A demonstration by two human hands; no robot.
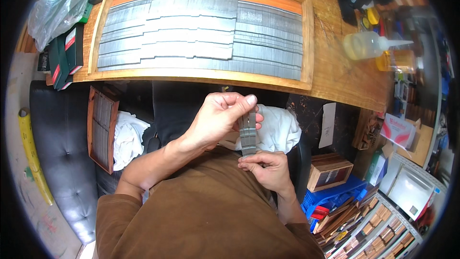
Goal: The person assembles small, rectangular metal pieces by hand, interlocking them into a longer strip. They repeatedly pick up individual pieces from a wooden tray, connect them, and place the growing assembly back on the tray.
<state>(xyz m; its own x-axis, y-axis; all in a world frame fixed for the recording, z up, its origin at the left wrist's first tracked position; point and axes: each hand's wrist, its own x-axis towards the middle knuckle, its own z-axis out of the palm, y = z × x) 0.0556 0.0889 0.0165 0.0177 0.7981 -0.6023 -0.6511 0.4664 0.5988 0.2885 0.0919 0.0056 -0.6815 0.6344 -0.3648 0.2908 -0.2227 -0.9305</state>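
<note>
Between my two hands, above my lap, is a narrow stack of thin grey metal strips (247, 136) with darker bands across it. My left hand (223, 112) is closed round its upper end, thumb on top. The fingers of my right hand (268, 169) pinch its lower end. Beyond my hands, a wooden tray (211, 80) on the table carries rows of similar thin grey metal pieces (191, 33); the middle block of them sits higher than the sides. Exactly what kind of pieces they are, I cannot tell.
A wooden table (354, 79) bears a squeeze bottle (366, 45) at the right and dark boxes (74, 50) at the left. White cloths (275, 127) lie near my lap. A framed tray (103, 129) leans at the left; a wooden box (329, 172) stands at the right.
</note>
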